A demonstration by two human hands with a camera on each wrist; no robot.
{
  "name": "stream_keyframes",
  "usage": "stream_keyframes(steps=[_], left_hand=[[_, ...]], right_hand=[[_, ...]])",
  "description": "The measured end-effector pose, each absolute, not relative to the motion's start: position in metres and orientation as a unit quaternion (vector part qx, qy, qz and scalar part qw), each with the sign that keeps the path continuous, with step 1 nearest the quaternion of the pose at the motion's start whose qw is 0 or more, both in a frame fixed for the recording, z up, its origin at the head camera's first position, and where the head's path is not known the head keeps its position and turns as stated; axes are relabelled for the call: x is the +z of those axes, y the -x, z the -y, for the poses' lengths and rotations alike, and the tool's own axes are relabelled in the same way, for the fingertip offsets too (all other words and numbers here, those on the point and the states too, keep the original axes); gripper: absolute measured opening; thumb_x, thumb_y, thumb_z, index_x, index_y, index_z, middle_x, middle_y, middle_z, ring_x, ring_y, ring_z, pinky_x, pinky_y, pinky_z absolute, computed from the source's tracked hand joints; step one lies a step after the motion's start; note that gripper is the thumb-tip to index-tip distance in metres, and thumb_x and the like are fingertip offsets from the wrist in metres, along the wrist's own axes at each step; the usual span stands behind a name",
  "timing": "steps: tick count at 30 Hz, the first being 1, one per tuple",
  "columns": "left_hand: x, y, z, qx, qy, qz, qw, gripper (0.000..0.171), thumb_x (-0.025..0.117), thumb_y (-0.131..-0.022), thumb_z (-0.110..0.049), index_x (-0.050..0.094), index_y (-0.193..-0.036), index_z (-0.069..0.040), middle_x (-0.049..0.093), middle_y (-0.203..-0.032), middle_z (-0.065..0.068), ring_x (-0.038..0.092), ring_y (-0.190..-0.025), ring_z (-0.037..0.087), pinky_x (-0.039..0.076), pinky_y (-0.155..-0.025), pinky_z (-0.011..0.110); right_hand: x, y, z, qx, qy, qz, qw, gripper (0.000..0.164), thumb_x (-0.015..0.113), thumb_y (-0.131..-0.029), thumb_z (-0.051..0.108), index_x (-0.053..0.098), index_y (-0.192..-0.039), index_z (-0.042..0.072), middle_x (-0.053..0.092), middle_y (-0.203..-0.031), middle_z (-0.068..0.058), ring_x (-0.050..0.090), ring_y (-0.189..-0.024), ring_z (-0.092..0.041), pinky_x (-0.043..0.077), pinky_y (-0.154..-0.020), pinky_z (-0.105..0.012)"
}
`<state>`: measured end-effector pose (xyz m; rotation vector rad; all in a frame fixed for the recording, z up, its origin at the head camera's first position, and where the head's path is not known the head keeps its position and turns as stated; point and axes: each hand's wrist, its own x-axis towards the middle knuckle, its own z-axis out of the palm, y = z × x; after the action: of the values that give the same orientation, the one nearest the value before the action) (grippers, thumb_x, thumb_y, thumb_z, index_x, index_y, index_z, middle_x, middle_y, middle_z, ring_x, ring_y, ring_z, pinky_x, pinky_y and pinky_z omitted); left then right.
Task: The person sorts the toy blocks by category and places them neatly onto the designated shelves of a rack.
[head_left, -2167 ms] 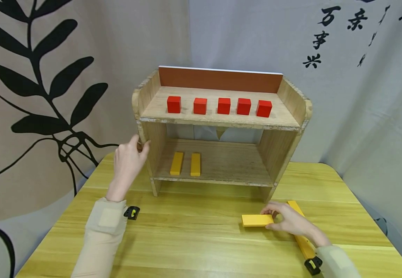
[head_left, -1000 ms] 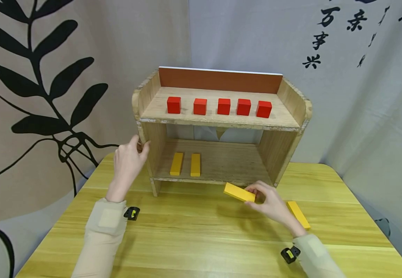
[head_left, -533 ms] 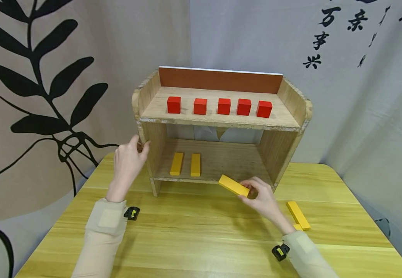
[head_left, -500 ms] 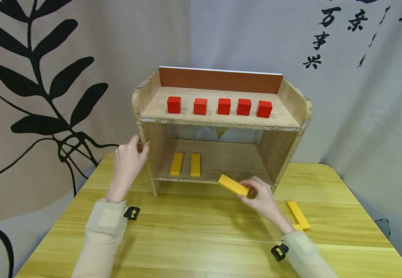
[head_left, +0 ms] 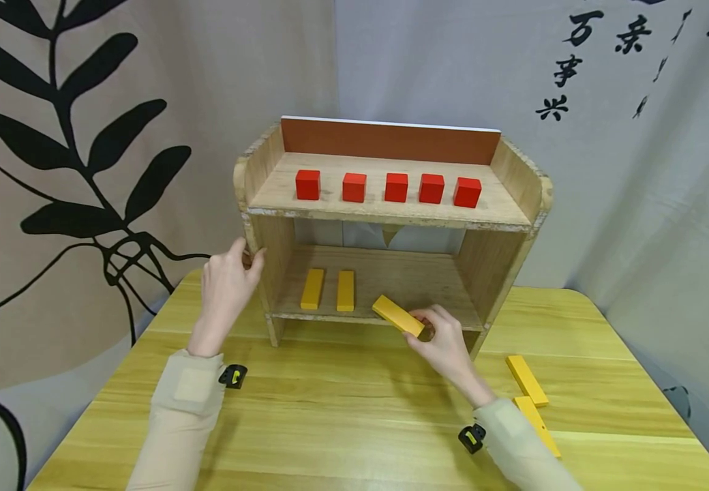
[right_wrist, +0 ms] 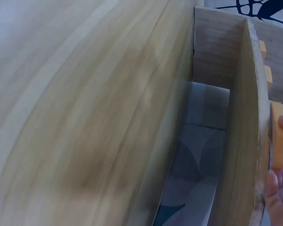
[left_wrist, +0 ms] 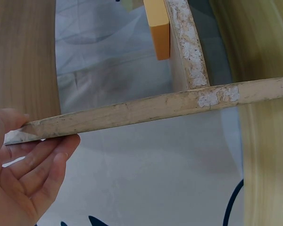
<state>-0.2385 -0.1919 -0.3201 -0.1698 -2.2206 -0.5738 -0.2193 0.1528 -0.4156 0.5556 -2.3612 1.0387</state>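
Note:
A small two-tier wooden shelf [head_left: 391, 221] stands on the table. My left hand [head_left: 228, 286] grips its left side panel [left_wrist: 132, 107], thumb on one face and fingers on the other in the left wrist view. At the lower tier's front edge, my right hand [head_left: 443, 341] pinches one end of a yellow rectangular block [head_left: 398, 316], which is tilted, its free end pointing up and left. On the lower tier lie two more yellow blocks, one at the left [head_left: 312, 289] and another beside it [head_left: 345, 291]. In the right wrist view the held block [right_wrist: 279, 136] partly hides behind the fingers.
Several red cubes [head_left: 396, 187] stand in a row on the upper tier. Two yellow blocks lie on the table [head_left: 330, 409] at the right, one farther back [head_left: 526, 380] and one nearer the right sleeve [head_left: 537, 426]. Curtains hang behind the table.
My right hand has lifted the yellow block from the table and carried it left and away to the lower tier's edge. The left hand has stayed on the shelf's side.

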Motion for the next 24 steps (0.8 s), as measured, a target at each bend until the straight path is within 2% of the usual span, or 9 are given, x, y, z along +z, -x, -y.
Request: stream_keyframes(steps=[7, 13, 18, 24], left_hand=[[-0.321, 0.239, 0.192, -0.226, 0.070, 0.882, 0.408, 0.029, 0.062, -0.091, -0.020, 0.054, -0.075, 0.002, 0.063, -0.059, 0.019, 0.050, -0.040, 0.029, 0.032, -0.038, 0.032], [-0.320, 0.239, 0.192, -0.226, 0.070, 0.882, 0.408, 0.029, 0.062, -0.091, -0.021, 0.054, -0.074, 0.002, 0.062, -0.058, 0.019, 0.050, -0.040, 0.029, 0.032, -0.038, 0.033], [-0.320, 0.239, 0.193, -0.228, 0.070, 0.881, 0.408, 0.029, 0.062, -0.091, -0.021, 0.054, -0.074, 0.002, 0.062, -0.058, 0.020, 0.050, -0.040, 0.030, 0.032, -0.038, 0.033], [-0.320, 0.239, 0.193, -0.226, 0.070, 0.882, 0.407, 0.029, 0.061, -0.091, -0.021, 0.055, -0.075, 0.003, 0.063, -0.059, 0.020, 0.050, -0.040, 0.030, 0.033, -0.038, 0.033]], right_hand=[[-0.416, 0.224, -0.142, 0.364, -0.182, 0.876, 0.258, 0.030, 0.081, -0.068, 0.009, 0.070, -0.095, 0.002, 0.064, -0.087, -0.008, 0.060, -0.078, -0.018, 0.051, -0.068, -0.029], [-0.410, 0.226, -0.130, 0.351, -0.165, 0.885, 0.259, 0.025, 0.078, -0.070, 0.008, 0.070, -0.093, 0.001, 0.064, -0.085, -0.009, 0.058, -0.074, -0.018, 0.050, -0.065, -0.028], [-0.405, 0.227, -0.121, 0.315, -0.154, 0.899, 0.262, 0.027, 0.079, -0.072, 0.012, 0.069, -0.093, -0.001, 0.065, -0.086, -0.012, 0.060, -0.071, -0.019, 0.051, -0.062, -0.030], [-0.407, 0.226, -0.118, 0.273, -0.201, 0.897, 0.284, 0.028, 0.079, -0.075, 0.019, 0.069, -0.095, 0.002, 0.065, -0.088, -0.009, 0.062, -0.076, -0.020, 0.053, -0.066, -0.034]])
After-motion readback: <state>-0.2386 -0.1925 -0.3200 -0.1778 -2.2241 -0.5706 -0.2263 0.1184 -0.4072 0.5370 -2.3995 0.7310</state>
